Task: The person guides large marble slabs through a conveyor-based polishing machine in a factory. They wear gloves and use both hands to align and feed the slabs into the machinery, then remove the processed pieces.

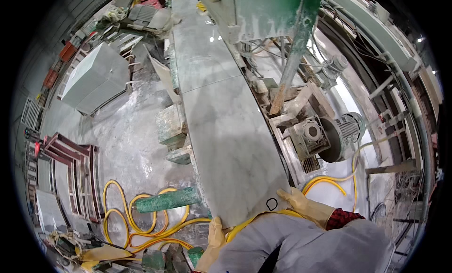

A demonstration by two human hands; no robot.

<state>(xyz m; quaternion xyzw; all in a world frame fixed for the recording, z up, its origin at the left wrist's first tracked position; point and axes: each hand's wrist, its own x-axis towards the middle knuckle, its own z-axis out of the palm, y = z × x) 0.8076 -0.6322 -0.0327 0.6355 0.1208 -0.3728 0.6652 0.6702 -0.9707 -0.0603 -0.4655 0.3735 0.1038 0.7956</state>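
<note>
Marble slab (230, 146), one, gripped at its near edge by two gloved hands, left hand (215, 233) and right hand (294, 197).

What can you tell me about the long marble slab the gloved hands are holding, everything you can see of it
The marble slab is a long, flat strip of pale grey-white stone with darker veining and a glossy face. It lies flat, running from the person's body away along the cutting machine. A seam crosses it partway up, where another piece seems to continue. A small black loop is drawn near its near edge. The gloved left hand grips the near left corner, the gloved right hand the near right corner.
</note>
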